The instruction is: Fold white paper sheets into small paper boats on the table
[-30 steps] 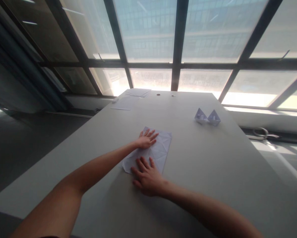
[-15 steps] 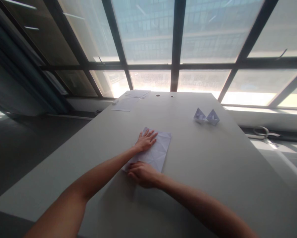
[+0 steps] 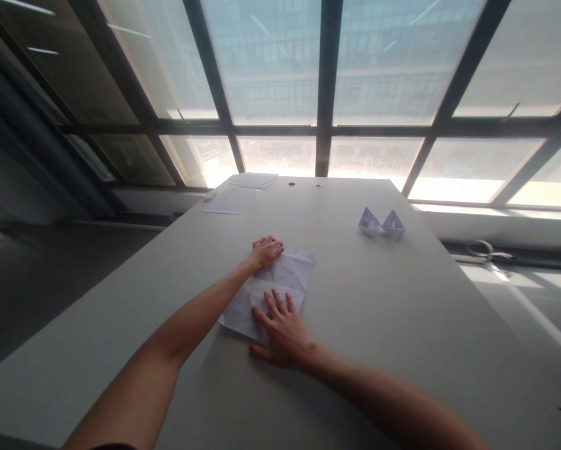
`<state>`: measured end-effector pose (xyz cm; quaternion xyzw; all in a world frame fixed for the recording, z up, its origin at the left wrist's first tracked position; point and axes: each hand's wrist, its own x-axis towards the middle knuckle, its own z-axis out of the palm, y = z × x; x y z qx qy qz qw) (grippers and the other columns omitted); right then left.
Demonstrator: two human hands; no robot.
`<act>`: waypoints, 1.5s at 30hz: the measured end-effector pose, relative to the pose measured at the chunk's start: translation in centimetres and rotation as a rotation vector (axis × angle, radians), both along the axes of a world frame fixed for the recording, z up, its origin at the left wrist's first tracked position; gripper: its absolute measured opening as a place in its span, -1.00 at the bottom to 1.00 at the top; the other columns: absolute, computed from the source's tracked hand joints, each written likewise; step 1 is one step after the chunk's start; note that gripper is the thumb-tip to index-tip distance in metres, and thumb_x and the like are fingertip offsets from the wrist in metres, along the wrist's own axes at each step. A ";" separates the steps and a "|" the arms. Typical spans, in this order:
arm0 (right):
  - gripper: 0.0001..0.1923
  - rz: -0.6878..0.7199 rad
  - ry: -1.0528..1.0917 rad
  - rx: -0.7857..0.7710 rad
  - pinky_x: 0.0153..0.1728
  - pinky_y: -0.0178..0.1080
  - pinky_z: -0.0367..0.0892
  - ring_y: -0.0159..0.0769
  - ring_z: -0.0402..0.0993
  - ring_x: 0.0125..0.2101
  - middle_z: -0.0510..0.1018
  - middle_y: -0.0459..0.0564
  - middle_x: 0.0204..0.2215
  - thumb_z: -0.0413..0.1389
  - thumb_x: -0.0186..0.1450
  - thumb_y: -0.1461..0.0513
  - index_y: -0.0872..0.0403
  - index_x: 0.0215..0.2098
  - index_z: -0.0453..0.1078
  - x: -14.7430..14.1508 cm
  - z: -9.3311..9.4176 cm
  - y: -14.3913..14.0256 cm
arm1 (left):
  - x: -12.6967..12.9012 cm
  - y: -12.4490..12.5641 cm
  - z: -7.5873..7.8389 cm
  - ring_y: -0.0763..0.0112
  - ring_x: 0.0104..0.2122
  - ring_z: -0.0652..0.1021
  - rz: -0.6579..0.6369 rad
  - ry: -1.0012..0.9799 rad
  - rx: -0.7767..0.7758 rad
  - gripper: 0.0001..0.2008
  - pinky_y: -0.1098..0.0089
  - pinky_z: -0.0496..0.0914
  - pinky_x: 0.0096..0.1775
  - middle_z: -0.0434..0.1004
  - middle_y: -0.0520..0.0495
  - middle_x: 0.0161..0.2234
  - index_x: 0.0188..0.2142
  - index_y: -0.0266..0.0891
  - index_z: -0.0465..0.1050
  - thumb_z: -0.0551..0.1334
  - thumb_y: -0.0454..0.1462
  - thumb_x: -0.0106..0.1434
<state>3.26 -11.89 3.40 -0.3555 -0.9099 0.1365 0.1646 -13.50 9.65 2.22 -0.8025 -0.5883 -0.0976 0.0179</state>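
Observation:
A creased white sheet of paper (image 3: pixel 287 275) lies at a slant on the table in front of me, with fold lines across it. At its far left corner rests my left hand (image 3: pixel 265 252), palm down, its fingers slightly bent over the edge and covering that corner. My right hand (image 3: pixel 284 334) lies on the near right part of the sheet, fingers spread and thumb out to the left on the table. Farther off to the right, two folded paper shapes (image 3: pixel 369 223) with pointed tops stand side by side, apart from both hands.
The white table (image 3: pixel 378 300) stretches to large windows (image 3: pixel 271 69). More white sheets (image 3: pixel 221 202) lie at its far left. A small dark round spot (image 3: pixel 291 184) is near the far edge. A curtain (image 3: pixel 40 137) hangs at left; a silvery curved object (image 3: pixel 481 251) is beyond the right edge.
My left hand has slid to the sheet's far left corner, its fingers less spread. My right hand, formerly curled at the near edge, now lies spread on the paper. The view has shifted slightly.

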 end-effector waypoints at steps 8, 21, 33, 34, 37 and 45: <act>-0.31 0.028 0.001 0.046 0.27 0.22 -0.21 0.16 -0.29 0.36 -0.05 0.35 0.36 0.03 0.35 0.01 0.16 0.34 0.05 -1.1 -0.4 -0.3 | -1.2 0.8 0.9 0.11 -0.06 0.46 -0.002 0.047 0.003 -0.63 0.11 0.18 0.00 0.52 -0.21 -0.17 -0.28 -0.22 0.50 -0.02 -0.10 0.41; -0.34 0.058 0.046 0.017 0.28 0.20 -0.21 0.06 -0.16 0.35 0.07 0.27 0.34 -0.05 0.39 -0.03 0.14 0.33 0.09 -0.8 -1.5 0.2 | 11.2 -1.5 -0.1 0.20 0.00 0.45 -0.074 -0.152 0.006 -0.71 0.22 0.25 0.06 0.46 -0.15 0.02 0.01 -0.16 0.45 0.06 -0.22 0.38; -0.20 0.219 0.071 0.065 0.30 0.02 -0.09 0.04 -0.05 0.32 0.17 0.35 0.28 0.05 0.34 -0.06 0.32 0.32 0.04 1.5 -0.9 -2.1 | 12.9 -2.0 -2.3 0.31 0.06 0.45 -0.177 -0.500 -0.063 -0.69 0.30 0.21 0.17 0.52 -0.11 0.01 -0.01 -0.21 0.47 0.04 -0.22 0.39; -0.20 0.236 0.064 0.043 0.30 0.00 -0.08 0.02 -0.08 0.33 0.12 0.34 0.31 0.03 0.36 -0.06 0.32 0.34 -0.01 2.1 -0.8 -2.6 | 12.8 -1.8 -2.3 0.32 0.04 0.46 -0.167 -0.531 -0.070 -0.70 0.31 0.23 0.16 0.54 -0.10 -0.01 -0.03 -0.21 0.49 0.04 -0.22 0.39; -0.23 0.269 0.047 0.001 0.30 -0.03 -0.09 0.00 -0.09 0.34 0.05 0.34 0.34 -0.01 0.39 -0.04 0.30 0.35 -0.03 3.4 -0.5 -3.7 | 12.9 -1.0 -2.3 0.33 -0.07 0.53 -0.108 -0.629 -0.109 -0.70 0.35 0.34 0.04 0.60 -0.07 -0.10 -0.11 -0.21 0.54 0.03 -0.24 0.37; -0.20 0.247 0.113 0.017 0.30 -0.01 -0.07 0.03 0.00 0.30 0.21 0.34 0.26 0.09 0.32 -0.06 0.31 0.31 0.04 1.3 -0.5 -4.5 | 13.8 0.8 -1.8 0.28 -0.32 0.57 0.065 -0.806 -0.124 -0.72 0.36 0.41 -0.22 0.62 -0.10 -0.35 -0.25 -0.26 0.59 0.08 -0.33 0.22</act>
